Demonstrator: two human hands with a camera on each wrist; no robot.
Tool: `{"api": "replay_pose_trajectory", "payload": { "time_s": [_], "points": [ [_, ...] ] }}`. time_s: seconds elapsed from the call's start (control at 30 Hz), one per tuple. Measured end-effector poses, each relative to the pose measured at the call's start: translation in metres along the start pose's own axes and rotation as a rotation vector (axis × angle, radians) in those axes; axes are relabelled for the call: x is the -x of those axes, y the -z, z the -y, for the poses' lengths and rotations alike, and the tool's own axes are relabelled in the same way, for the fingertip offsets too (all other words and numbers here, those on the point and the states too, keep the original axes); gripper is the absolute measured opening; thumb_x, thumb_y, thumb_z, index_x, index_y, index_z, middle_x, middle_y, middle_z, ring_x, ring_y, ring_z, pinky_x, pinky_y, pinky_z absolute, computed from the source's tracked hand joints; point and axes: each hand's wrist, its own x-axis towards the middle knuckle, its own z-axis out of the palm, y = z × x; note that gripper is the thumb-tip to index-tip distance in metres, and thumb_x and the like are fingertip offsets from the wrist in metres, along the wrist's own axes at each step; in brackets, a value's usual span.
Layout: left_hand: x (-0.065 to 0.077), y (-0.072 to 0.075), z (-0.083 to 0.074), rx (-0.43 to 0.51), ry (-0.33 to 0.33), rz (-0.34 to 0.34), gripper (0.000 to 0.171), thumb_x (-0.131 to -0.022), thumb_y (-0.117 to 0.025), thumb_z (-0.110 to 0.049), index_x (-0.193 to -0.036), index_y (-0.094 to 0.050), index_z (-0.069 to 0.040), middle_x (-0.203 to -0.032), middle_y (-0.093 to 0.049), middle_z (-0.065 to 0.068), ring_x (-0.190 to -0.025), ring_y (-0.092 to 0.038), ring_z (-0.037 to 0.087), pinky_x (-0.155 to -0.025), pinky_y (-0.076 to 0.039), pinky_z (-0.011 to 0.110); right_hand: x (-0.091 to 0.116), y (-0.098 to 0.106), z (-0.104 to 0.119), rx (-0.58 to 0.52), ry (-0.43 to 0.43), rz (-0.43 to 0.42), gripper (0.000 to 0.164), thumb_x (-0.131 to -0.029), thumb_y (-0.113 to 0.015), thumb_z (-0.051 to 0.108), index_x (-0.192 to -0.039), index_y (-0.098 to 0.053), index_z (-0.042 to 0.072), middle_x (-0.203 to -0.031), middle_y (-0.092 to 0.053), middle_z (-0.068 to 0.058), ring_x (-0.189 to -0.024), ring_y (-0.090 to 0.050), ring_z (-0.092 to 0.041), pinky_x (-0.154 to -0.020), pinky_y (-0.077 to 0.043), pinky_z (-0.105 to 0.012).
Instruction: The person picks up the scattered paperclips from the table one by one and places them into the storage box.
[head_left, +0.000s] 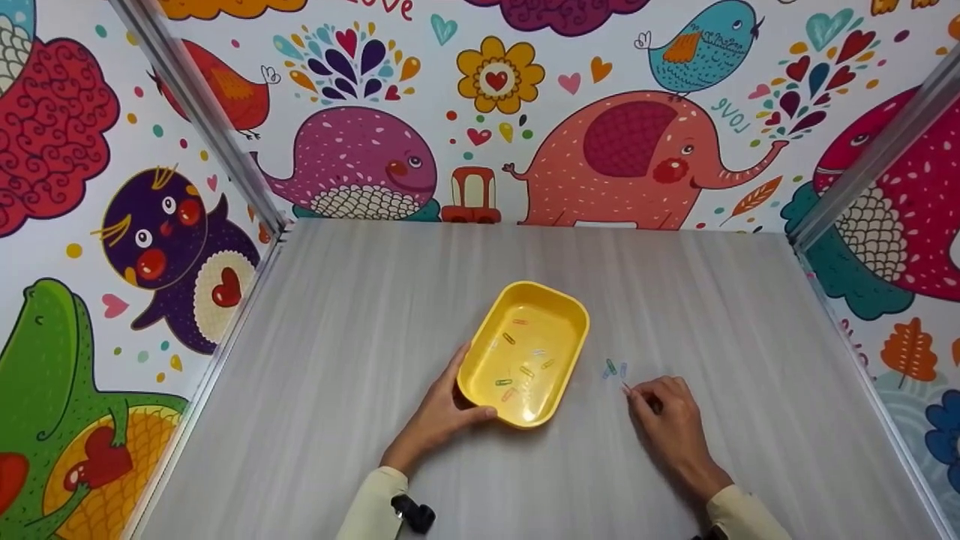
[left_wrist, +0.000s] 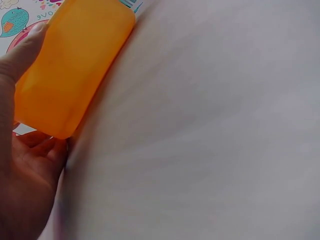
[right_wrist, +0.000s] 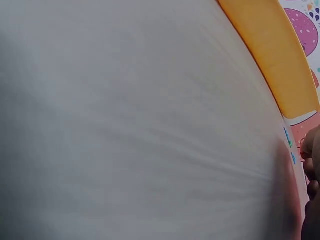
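Observation:
A yellow plastic tray (head_left: 581,337) stands on the table with several paper clips (head_left: 526,371) scattered over its floor. My left hand (head_left: 442,409) holds the tray at its near left corner, thumb along the near side and fingers on the left side; the left wrist view shows the thumb (left_wrist: 25,52) against the tray wall. To the right of the tray, my right hand (head_left: 670,424) pinches a paper clip (head_left: 625,385) between thumb and forefinger; it looks red in the right wrist view. Just beyond those fingertips lie a green paper clip (head_left: 611,367) and blue ones (head_left: 623,369).
The pale wood-grain table (head_left: 337,300) is bounded by walls with printed animals (head_left: 615,165) at the back and both sides. Metal rails (head_left: 202,105) run along the corners. A black strap device (head_left: 414,514) sits on the left wrist.

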Motion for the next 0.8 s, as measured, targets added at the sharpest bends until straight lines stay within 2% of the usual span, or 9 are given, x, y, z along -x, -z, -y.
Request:
{"api": "replay_pose_trajectory", "payload": {
  "time_s": [0.17,0.4,0.67,0.8],
  "points": [
    [0.000,0.001,0.000,-0.003,-0.014,0.001,0.119,-0.090,-0.095,-0.031,-0.177,-0.017,-0.008,-0.178,-0.033,0.012,-0.159,-0.040,0.030,-0.130,-0.025,0.056,-0.003,0.000,0.003,-0.029,-0.010,0.022,0.014,-0.092,-0.086,-0.003,-0.091,-0.080,0.010,-0.089,-0.064,0.005,-0.089,-0.052,-0.011,-0.076,-0.039,-0.011],
    [-0.001,0.001,0.001,0.002,-0.006,0.003,0.120,-0.090,-0.095,-0.030,-0.178,-0.017,-0.009,-0.178,-0.035,0.009,-0.159,-0.040,0.027,-0.131,-0.025,0.053,-0.010,-0.004,0.006,-0.078,0.022,0.044,0.015,-0.092,-0.087,-0.003,-0.090,-0.081,0.011,-0.086,-0.065,0.008,-0.086,-0.053,-0.011,-0.072,-0.041,-0.013],
    [-0.001,0.000,0.001,0.010,-0.001,-0.001,0.121,-0.089,-0.096,-0.029,-0.178,-0.017,-0.009,-0.178,-0.035,0.007,-0.159,-0.040,0.024,-0.131,-0.022,0.055,-0.019,-0.005,0.011,-0.120,0.028,0.069,0.019,-0.090,-0.086,-0.008,-0.094,-0.082,0.010,-0.089,-0.067,0.008,-0.088,-0.055,-0.011,-0.076,-0.043,-0.011],
    [-0.001,0.000,0.001,0.014,-0.002,0.000,0.120,-0.089,-0.096,-0.027,-0.178,-0.016,-0.010,-0.177,-0.036,0.007,-0.158,-0.042,0.023,-0.131,-0.023,0.054,-0.026,-0.004,0.015,-0.138,0.048,0.084,0.014,-0.091,-0.085,-0.007,-0.093,-0.082,0.007,-0.089,-0.068,0.006,-0.088,-0.056,-0.011,-0.077,-0.044,-0.011]
  ]
}}
